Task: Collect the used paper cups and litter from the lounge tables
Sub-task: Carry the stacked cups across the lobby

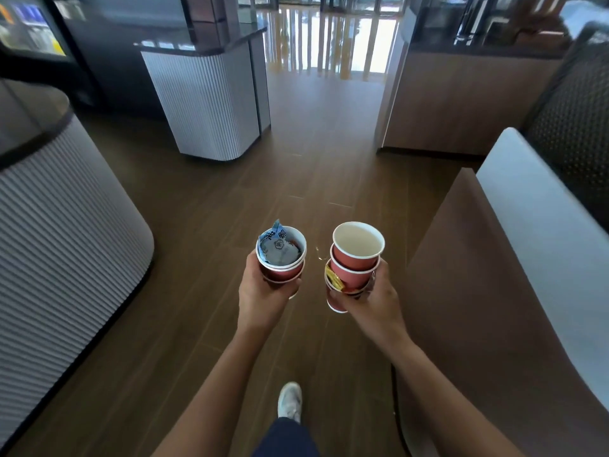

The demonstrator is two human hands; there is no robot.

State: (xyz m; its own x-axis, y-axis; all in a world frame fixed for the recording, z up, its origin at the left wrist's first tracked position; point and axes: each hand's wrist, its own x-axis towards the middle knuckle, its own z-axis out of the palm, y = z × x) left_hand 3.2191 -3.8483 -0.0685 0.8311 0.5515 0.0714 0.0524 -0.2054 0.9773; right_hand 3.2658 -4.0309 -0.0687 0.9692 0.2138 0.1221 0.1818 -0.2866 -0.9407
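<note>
My left hand (pixel 263 291) grips a nested stack of red paper cups (pixel 281 272) with white rims, held upright. A crumpled blue and grey snack wrapper (pixel 276 249) is stuffed in the top cup. My right hand (pixel 375 298) holds a second stack of red paper cups (pixel 354 268), the top one empty and white inside. A yellow wrapper (pixel 333 279) is wedged between those cups on their left side. Both stacks are carried in front of me above the wooden floor, about a hand's width apart.
A ribbed white counter (pixel 66 242) curves along my left. Another ribbed counter end (pixel 204 103) stands ahead left. A brown booth back with a pale cushion (pixel 527 225) runs along my right. A wooden cabinet (pixel 461 103) is ahead right. My shoe (pixel 290 400) is on the wood floor aisle (pixel 316 143).
</note>
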